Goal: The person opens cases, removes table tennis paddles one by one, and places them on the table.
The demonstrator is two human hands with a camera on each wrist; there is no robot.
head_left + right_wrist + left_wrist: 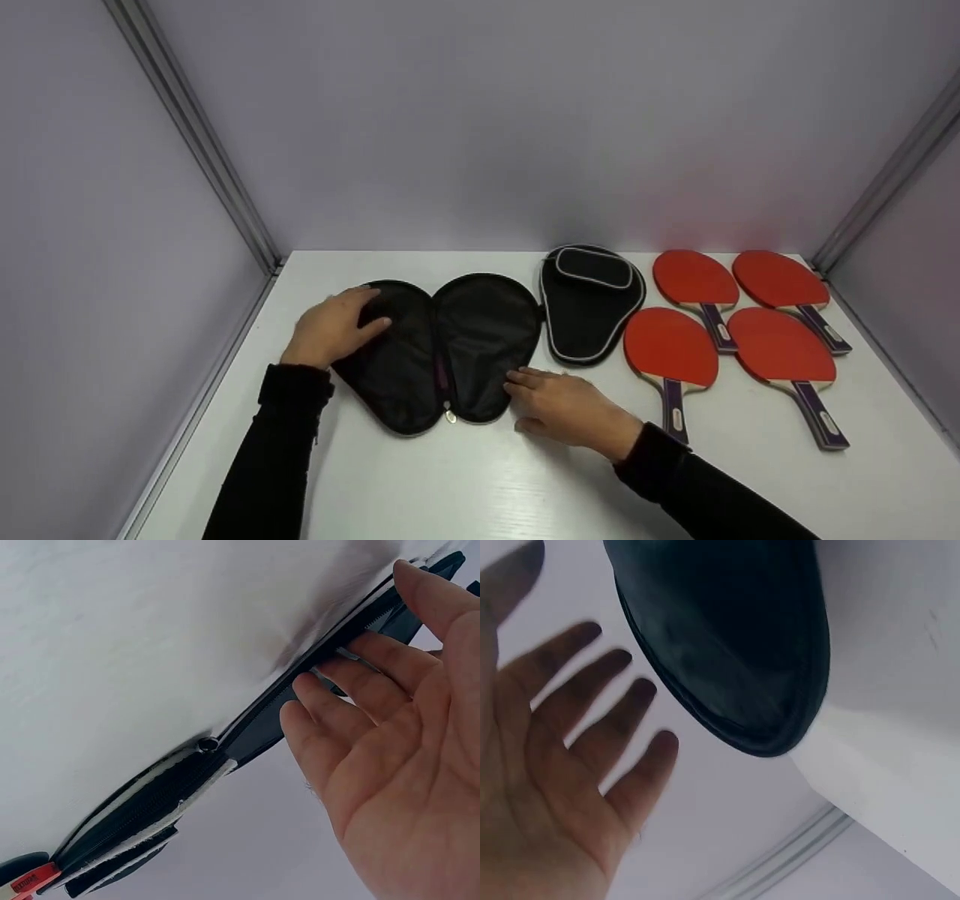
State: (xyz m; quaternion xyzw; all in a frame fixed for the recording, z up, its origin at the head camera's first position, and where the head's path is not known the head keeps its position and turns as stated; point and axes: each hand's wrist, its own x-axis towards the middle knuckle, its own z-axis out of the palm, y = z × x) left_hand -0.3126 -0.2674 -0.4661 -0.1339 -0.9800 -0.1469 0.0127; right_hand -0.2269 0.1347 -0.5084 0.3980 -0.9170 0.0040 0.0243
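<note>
A black table tennis paddle case [487, 337] lies unzipped and spread flat, its two halves side by side with the lining up. A zipper pull [450, 415] shows at the lower end of the fold. My left hand [330, 324] is at the outer edge of the left half, fingers extended; in the left wrist view its fingers are spread beside the dark case half [727, 637]. With fingers nearly straight, my right hand [570, 411] touches the lower right edge of the other half. The right wrist view shows those fingertips [304, 682] right at the zippered rim.
A second black case [585, 322], with white piping and a small pocket, lies closed right of the spread one. Several red paddles [671, 345] with purple handles rest farther right on the white table [420, 495]. Grey walls [480, 135] enclose the back and sides.
</note>
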